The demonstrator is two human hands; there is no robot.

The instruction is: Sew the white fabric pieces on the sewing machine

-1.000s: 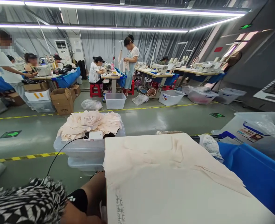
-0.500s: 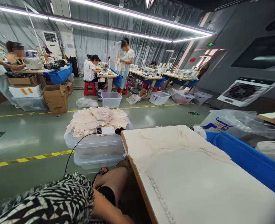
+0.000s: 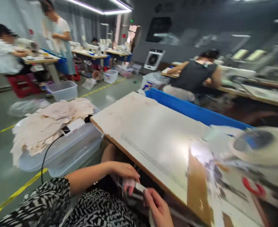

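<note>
My left hand (image 3: pixel 126 172) is in front of my lap, its fingers curled on one end of a small whitish strip (image 3: pixel 140 187). The thumb and fingers of my right hand (image 3: pixel 158 206) pinch the other end. Motion blur hides the strip's exact kind. Both hands are beside the near edge of a white tabletop (image 3: pixel 139 123), lower than its surface. On the tabletop's right lies a blurred sewing machine (image 3: pixel 263 145) with a lit area by its needle and a brown patch (image 3: pixel 197 186) beside it.
Cream fabric pieces (image 3: pixel 51 123) are piled on clear plastic boxes (image 3: pixel 75 154) at left, with a white cabled device (image 3: pixel 75 126). A blue trough (image 3: pixel 181 108) runs behind the tabletop. Co-workers sit and stand at other machines, one in a dark top (image 3: pixel 193 75).
My view has swung right and down. Both my hands and the strip have come into view, as have the sewing machine and the co-worker in a dark top.
</note>
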